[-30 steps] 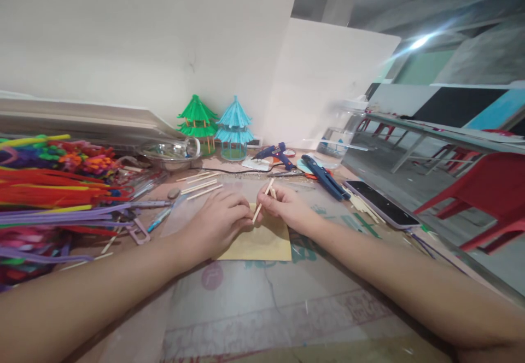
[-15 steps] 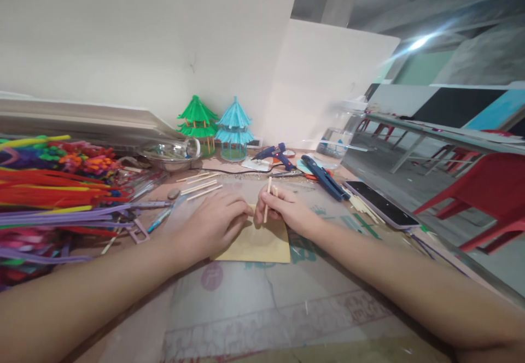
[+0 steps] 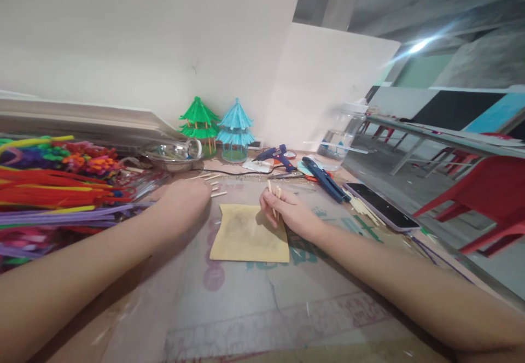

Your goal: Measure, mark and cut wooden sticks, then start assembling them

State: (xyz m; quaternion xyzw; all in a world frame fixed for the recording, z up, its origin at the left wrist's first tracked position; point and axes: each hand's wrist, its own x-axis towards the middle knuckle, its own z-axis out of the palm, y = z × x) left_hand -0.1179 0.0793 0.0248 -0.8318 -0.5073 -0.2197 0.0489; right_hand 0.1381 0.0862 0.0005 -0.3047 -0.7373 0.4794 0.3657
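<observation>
My right hand [image 3: 285, 210] is closed on thin wooden sticks [image 3: 270, 188], which stand nearly upright between thumb and fingers. It rests over the right edge of a yellow square sheet [image 3: 246, 237] that looks like sandpaper, with a grey smudge in its middle. To the left, my left hand [image 3: 186, 196] lies by several more wooden sticks [image 3: 219, 194] and partly covers them. Its fingers are hidden behind the back of the hand, so I cannot see whether it holds anything.
Bundles of coloured pipe cleaners [image 3: 53, 188] crowd the left. Behind stand a green pavilion model [image 3: 199, 125], a blue one [image 3: 235, 130], a glue gun [image 3: 274, 156] and a water jug [image 3: 336, 133]. A dark blue tool [image 3: 326, 180] and a phone [image 3: 381, 204] lie right.
My left hand has left the yellow sheet and moved left to the loose sticks, uncovering the sheet. My right hand keeps its sticks and has shifted slightly right.
</observation>
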